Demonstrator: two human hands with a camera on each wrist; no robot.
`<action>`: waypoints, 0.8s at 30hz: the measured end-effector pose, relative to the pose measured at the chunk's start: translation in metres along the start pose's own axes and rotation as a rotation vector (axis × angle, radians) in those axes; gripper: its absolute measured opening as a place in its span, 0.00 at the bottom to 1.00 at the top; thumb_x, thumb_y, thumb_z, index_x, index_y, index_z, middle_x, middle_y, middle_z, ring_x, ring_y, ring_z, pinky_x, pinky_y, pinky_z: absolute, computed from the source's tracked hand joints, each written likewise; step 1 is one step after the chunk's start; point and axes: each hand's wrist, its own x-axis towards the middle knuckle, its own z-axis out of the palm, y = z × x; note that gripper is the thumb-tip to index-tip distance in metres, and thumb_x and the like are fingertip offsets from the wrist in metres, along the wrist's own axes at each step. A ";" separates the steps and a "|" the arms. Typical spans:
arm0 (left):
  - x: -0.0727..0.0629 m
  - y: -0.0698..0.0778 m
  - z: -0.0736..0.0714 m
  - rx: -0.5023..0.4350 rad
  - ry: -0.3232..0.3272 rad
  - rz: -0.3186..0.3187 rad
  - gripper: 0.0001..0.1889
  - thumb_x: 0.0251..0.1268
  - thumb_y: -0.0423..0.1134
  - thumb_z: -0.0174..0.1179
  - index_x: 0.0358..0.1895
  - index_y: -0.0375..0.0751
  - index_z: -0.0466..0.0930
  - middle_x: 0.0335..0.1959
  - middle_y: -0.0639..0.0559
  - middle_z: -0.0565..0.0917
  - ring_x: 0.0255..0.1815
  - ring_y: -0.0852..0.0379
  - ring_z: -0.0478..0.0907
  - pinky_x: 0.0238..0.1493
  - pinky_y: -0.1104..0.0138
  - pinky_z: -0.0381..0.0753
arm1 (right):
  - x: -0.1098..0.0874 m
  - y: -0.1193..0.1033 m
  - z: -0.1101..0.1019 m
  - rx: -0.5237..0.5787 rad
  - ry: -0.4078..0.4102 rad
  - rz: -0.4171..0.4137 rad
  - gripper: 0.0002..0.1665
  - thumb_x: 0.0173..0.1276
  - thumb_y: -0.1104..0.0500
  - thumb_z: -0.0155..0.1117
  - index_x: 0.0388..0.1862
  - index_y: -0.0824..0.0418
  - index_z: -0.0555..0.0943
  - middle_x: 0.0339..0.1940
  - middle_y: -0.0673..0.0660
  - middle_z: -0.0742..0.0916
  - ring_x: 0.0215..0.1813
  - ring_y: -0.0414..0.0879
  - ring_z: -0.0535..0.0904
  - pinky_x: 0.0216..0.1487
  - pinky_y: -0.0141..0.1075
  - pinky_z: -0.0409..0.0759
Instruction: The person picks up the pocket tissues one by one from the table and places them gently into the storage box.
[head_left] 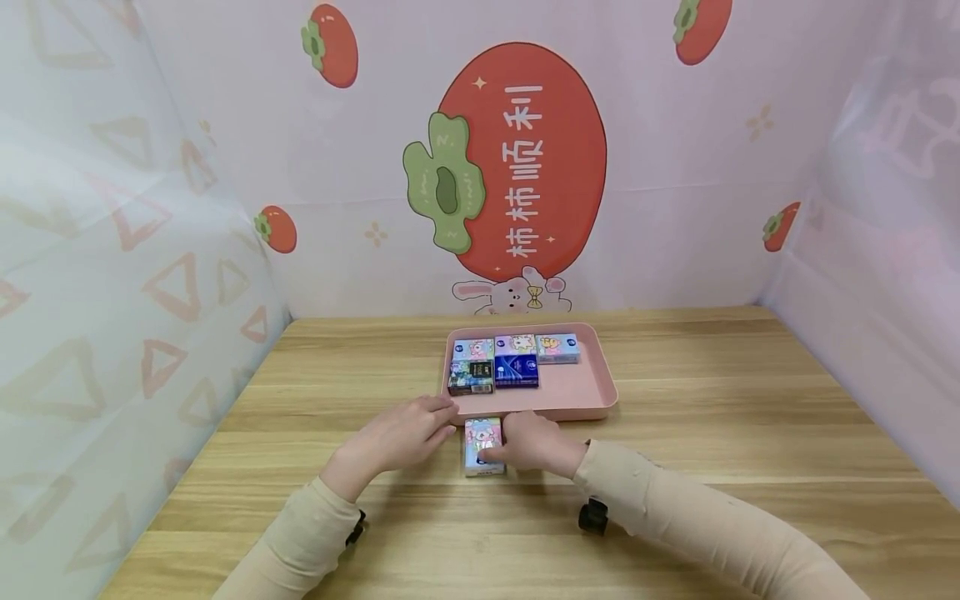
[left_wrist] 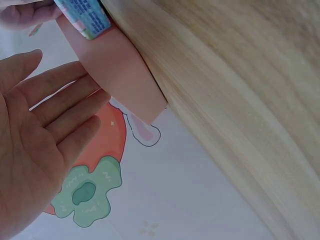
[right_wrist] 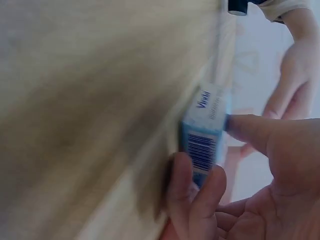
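Note:
My right hand (head_left: 536,442) pinches a light-blue pocket tissue pack (head_left: 474,458) with cartoon print, just in front of the pink tray (head_left: 570,400). The thumb lies on the pack's printed top in the head view. In the right wrist view, the tissue pack (right_wrist: 200,115) shows a barcode on one side, with bent fingers (right_wrist: 202,200) beside it. My left hand (head_left: 405,433) is at the tray's front left corner, its fingertips right at the rim. The left wrist view shows this left hand (left_wrist: 45,115) with its fingers extended and nothing in the palm.
Inside the tray, three pastel cartoon packs, one of them a light-blue pack (head_left: 558,348), form a back row. A dark patterned pack (head_left: 471,377) and a deep blue pack (head_left: 517,372) lie before them. A printed fabric backdrop (head_left: 660,242) stands behind the wooden table (head_left: 712,375).

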 end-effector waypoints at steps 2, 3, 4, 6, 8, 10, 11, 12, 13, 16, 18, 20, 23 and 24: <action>0.000 0.000 0.001 -0.001 -0.002 -0.001 0.21 0.72 0.46 0.49 0.59 0.37 0.76 0.62 0.41 0.76 0.64 0.43 0.72 0.65 0.52 0.72 | -0.001 0.002 0.001 0.053 -0.009 -0.005 0.24 0.59 0.39 0.67 0.33 0.60 0.80 0.16 0.49 0.77 0.18 0.41 0.70 0.17 0.30 0.66; 0.000 0.000 0.001 -0.001 -0.001 -0.001 0.21 0.72 0.46 0.49 0.59 0.38 0.76 0.62 0.42 0.76 0.64 0.43 0.72 0.65 0.52 0.72 | -0.001 0.003 0.001 0.088 -0.017 -0.005 0.23 0.59 0.40 0.67 0.34 0.60 0.80 0.17 0.49 0.78 0.18 0.41 0.71 0.17 0.30 0.67; 0.000 0.000 0.001 -0.002 -0.001 -0.002 0.20 0.72 0.46 0.49 0.59 0.38 0.76 0.62 0.42 0.76 0.64 0.43 0.72 0.65 0.52 0.72 | -0.001 0.004 0.002 0.113 -0.020 -0.007 0.22 0.59 0.41 0.67 0.33 0.59 0.80 0.18 0.49 0.79 0.19 0.40 0.72 0.17 0.30 0.68; 0.000 -0.001 0.001 -0.003 0.003 0.001 0.20 0.72 0.46 0.50 0.59 0.38 0.76 0.62 0.42 0.76 0.64 0.43 0.72 0.65 0.52 0.72 | 0.000 0.007 0.002 0.166 -0.023 -0.008 0.20 0.58 0.43 0.69 0.31 0.59 0.80 0.17 0.50 0.80 0.18 0.40 0.73 0.18 0.30 0.69; 0.000 0.000 0.001 -0.002 0.005 0.003 0.20 0.72 0.46 0.50 0.59 0.38 0.76 0.62 0.41 0.76 0.64 0.43 0.72 0.65 0.52 0.72 | 0.001 0.009 0.003 0.213 -0.026 -0.002 0.19 0.57 0.44 0.70 0.31 0.58 0.79 0.17 0.50 0.81 0.18 0.41 0.74 0.18 0.30 0.70; 0.000 0.000 0.000 -0.004 0.005 0.003 0.20 0.72 0.46 0.50 0.59 0.37 0.76 0.62 0.41 0.76 0.64 0.43 0.72 0.65 0.52 0.72 | 0.003 0.010 0.004 0.235 -0.029 0.005 0.19 0.56 0.44 0.70 0.29 0.58 0.79 0.17 0.51 0.82 0.18 0.42 0.75 0.19 0.30 0.71; 0.000 0.000 0.000 -0.005 0.004 0.004 0.20 0.72 0.45 0.50 0.59 0.37 0.76 0.62 0.41 0.76 0.64 0.43 0.72 0.65 0.52 0.72 | 0.003 0.011 0.004 0.246 -0.032 0.009 0.18 0.56 0.44 0.71 0.27 0.58 0.80 0.16 0.51 0.82 0.17 0.42 0.76 0.19 0.30 0.71; 0.000 0.000 0.000 -0.007 0.002 0.003 0.20 0.72 0.45 0.50 0.59 0.37 0.76 0.62 0.41 0.76 0.64 0.43 0.72 0.65 0.51 0.72 | 0.004 0.011 0.004 0.255 -0.036 0.013 0.18 0.55 0.45 0.71 0.26 0.58 0.80 0.15 0.52 0.82 0.17 0.43 0.77 0.19 0.30 0.71; 0.000 0.000 0.000 -0.009 0.000 0.001 0.20 0.72 0.46 0.50 0.59 0.37 0.76 0.62 0.41 0.75 0.64 0.43 0.71 0.66 0.51 0.72 | 0.004 0.011 0.004 0.262 -0.039 0.016 0.18 0.55 0.45 0.71 0.24 0.58 0.80 0.15 0.52 0.82 0.17 0.43 0.78 0.19 0.30 0.71; 0.000 0.000 -0.001 -0.012 -0.002 0.001 0.20 0.72 0.45 0.49 0.59 0.37 0.76 0.62 0.41 0.75 0.64 0.43 0.71 0.66 0.51 0.71 | 0.004 0.011 0.003 0.268 -0.046 0.029 0.18 0.55 0.46 0.71 0.19 0.58 0.80 0.13 0.53 0.83 0.18 0.44 0.79 0.18 0.29 0.69; 0.000 0.000 0.000 -0.009 -0.003 0.001 0.20 0.73 0.46 0.49 0.59 0.37 0.76 0.62 0.41 0.75 0.64 0.43 0.71 0.66 0.52 0.71 | 0.004 0.010 0.003 0.264 -0.044 0.033 0.19 0.55 0.46 0.71 0.17 0.58 0.80 0.12 0.52 0.82 0.17 0.44 0.78 0.18 0.29 0.68; 0.000 0.000 0.000 -0.004 -0.001 0.003 0.21 0.73 0.46 0.49 0.59 0.37 0.76 0.62 0.41 0.75 0.64 0.43 0.71 0.66 0.52 0.72 | 0.004 0.009 0.003 0.260 -0.043 0.042 0.19 0.55 0.46 0.71 0.16 0.58 0.80 0.12 0.52 0.82 0.17 0.44 0.78 0.18 0.29 0.67; 0.001 -0.001 0.000 0.000 0.002 0.007 0.21 0.72 0.46 0.49 0.59 0.37 0.76 0.62 0.41 0.75 0.64 0.43 0.72 0.66 0.52 0.72 | 0.004 0.009 0.004 0.254 -0.039 0.048 0.19 0.54 0.46 0.71 0.16 0.58 0.80 0.12 0.52 0.82 0.17 0.43 0.76 0.18 0.29 0.66; 0.001 -0.001 0.000 0.000 0.003 0.008 0.20 0.72 0.46 0.49 0.59 0.37 0.76 0.62 0.41 0.76 0.64 0.43 0.72 0.65 0.52 0.72 | 0.004 0.009 0.004 0.251 -0.038 0.047 0.19 0.55 0.46 0.71 0.17 0.58 0.80 0.12 0.51 0.82 0.16 0.43 0.76 0.18 0.29 0.66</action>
